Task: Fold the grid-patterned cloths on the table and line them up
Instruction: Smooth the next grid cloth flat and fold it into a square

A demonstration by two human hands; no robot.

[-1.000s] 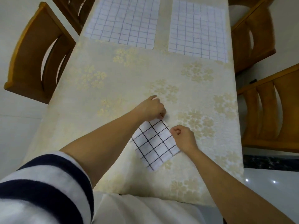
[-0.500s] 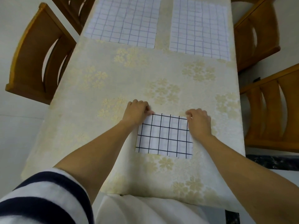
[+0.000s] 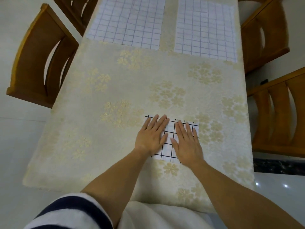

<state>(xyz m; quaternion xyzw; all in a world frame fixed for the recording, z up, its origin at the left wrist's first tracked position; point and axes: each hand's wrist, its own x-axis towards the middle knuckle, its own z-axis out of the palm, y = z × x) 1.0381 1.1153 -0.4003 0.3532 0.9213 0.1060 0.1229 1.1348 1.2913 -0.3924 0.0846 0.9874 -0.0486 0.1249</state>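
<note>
Both palms, left hand (image 3: 151, 135) and right hand (image 3: 187, 141), now press flat, fingers spread, gripping nothing, on the squared-up folded cloth (image 3: 170, 139) at lower centre; this fold looks finished.

White black-grid cloth (image 3: 170, 129) on cream gold-flowered tablecloth (image 3: 115, 90)

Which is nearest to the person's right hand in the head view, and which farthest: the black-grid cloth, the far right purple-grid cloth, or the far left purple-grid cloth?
1. Black-grid cloth: directly under the right hand.
2. Right purple-grid cloth: straight ahead, far end.
3. Left purple-grid cloth: far end, across to the left.
</note>
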